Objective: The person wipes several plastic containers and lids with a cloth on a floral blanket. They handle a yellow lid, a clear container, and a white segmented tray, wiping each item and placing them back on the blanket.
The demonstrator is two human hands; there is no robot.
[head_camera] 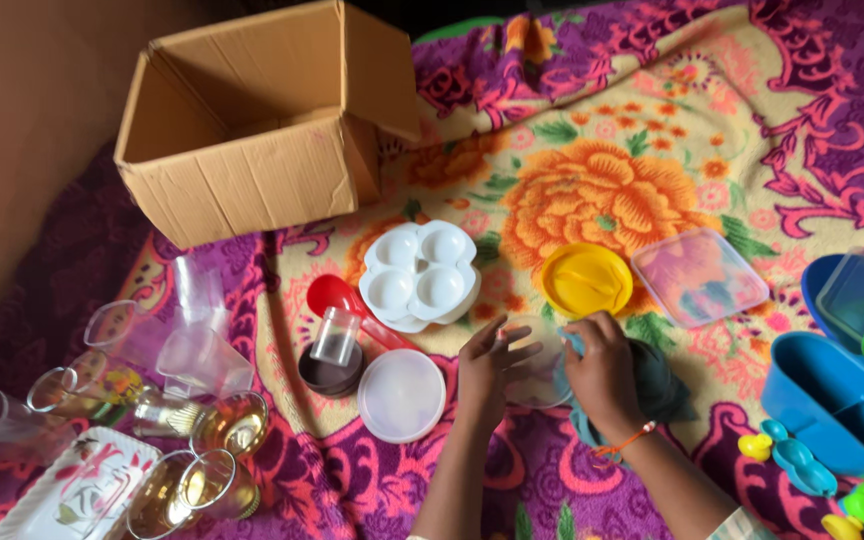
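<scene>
Low in the middle of the frame, the left hand steadies a clear container with spread fingers while the right hand, grip closed, presses a dark cloth against it. A yellow lid lies just above, a cardboard box at upper left.

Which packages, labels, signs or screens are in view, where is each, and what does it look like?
Brown corrugated cardboard box: top left on the floral blanket, open and empty, flaps up, tipped toward the camera; plain, no label visible.
No labels, signs or screens visible.
</scene>
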